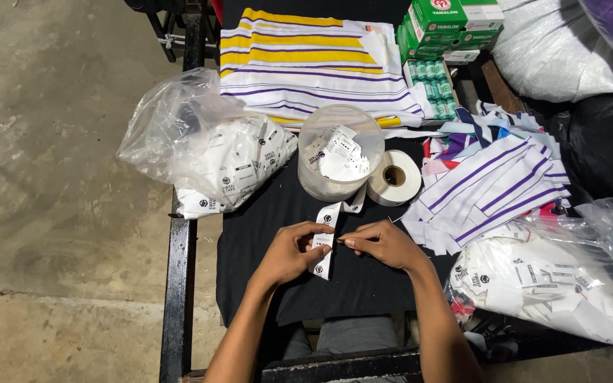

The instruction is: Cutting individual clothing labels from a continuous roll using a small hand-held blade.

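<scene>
Folded white cloth with yellow and purple stripes (306, 60) at the far end of the black-covered table (264, 234). Green cardboard boxes (452, 25) stacked beside it, green spools (435, 89) (possibly thread) in an open box just below. Clear plastic bag of white tags (203, 149) on the left edge. Heap of purple-striped white fabric pieces (487, 188) on the right. Bare concrete floor (51, 177) beyond.

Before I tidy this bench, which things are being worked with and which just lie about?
In hand: white printed label strip, left hand, right hand, clear plastic tub of labels.
Lying about: white tape roll, striped fabric pieces, green boxes.
</scene>
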